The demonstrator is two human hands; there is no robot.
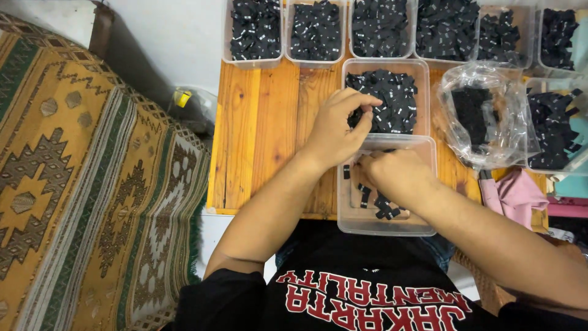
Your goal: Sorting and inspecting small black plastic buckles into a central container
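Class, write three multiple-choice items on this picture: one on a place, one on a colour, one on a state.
1. Where is the left hand?
A. at the full tub's near edge
B. on the rug
C. in the bag

2. What colour are the tags?
A. pink
B. black
C. yellow

3. How full is the near tub?
A. heaped
B. lidded
C. nearly empty

Answers:
1 A: its fingers curl over the tags at that edge.
2 B: black, with small white marks.
3 C: only a few tags lie on its floor, under the right hand.
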